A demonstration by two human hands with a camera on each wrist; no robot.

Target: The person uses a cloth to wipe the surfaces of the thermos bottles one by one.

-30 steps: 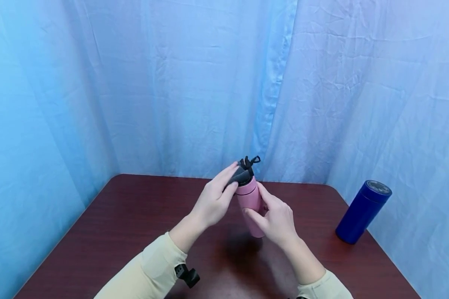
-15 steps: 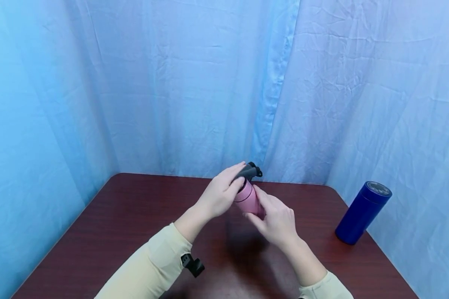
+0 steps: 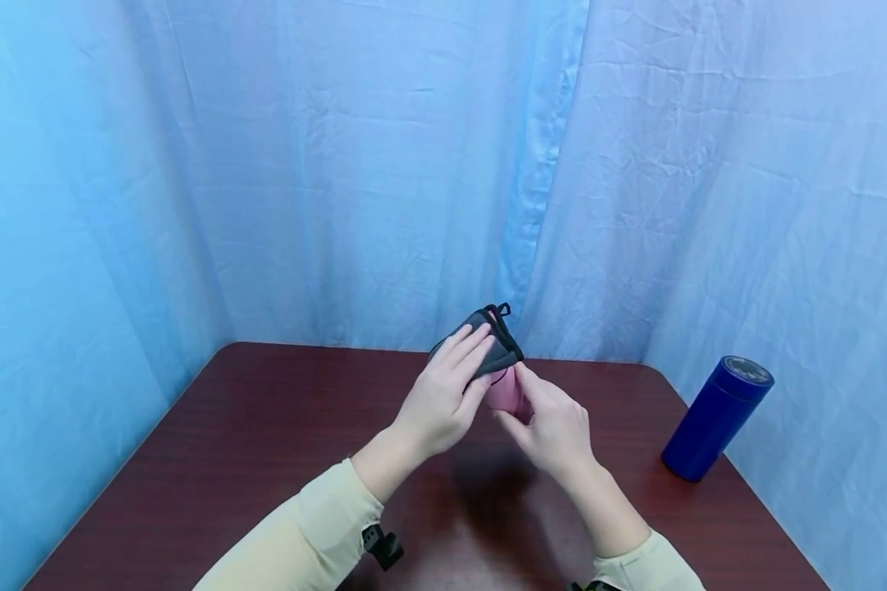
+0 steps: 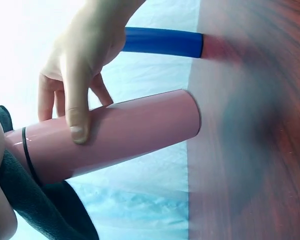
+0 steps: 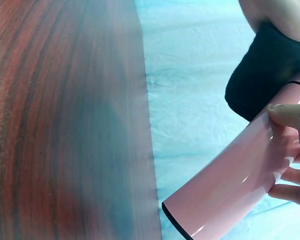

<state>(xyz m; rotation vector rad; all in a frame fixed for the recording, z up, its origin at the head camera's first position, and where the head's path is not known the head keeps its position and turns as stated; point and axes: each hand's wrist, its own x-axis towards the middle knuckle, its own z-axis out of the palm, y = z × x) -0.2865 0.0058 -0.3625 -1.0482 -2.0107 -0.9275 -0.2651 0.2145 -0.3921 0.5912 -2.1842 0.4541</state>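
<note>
Above the table, my right hand (image 3: pixel 558 427) grips a pink cylindrical bottle (image 3: pixel 504 396), tilted with its top away from me. In the left wrist view, the thumb and fingers wrap the bottle (image 4: pixel 140 125) from opposite sides. My left hand (image 3: pixel 438 402) holds a dark grey cloth (image 3: pixel 498 358) with black edging and a small loop around the bottle's upper end, fingers laid over it and thumb beneath. The cloth (image 5: pixel 262 72) hangs down beside the bottle in the right wrist view. The bottle's top is mostly hidden by cloth and hand.
A dark blue cylindrical bottle (image 3: pixel 713 423) with a clear-looking round top stands near the right edge of the reddish-brown table (image 3: pixel 281 427). Pale blue curtains (image 3: pixel 384 180) enclose the table at the back and both sides.
The cloth has turned around the bottle's top and now spreads flat under my left fingers, covering more of it. The left hand has shifted slightly right; my right hand keeps its grip.
</note>
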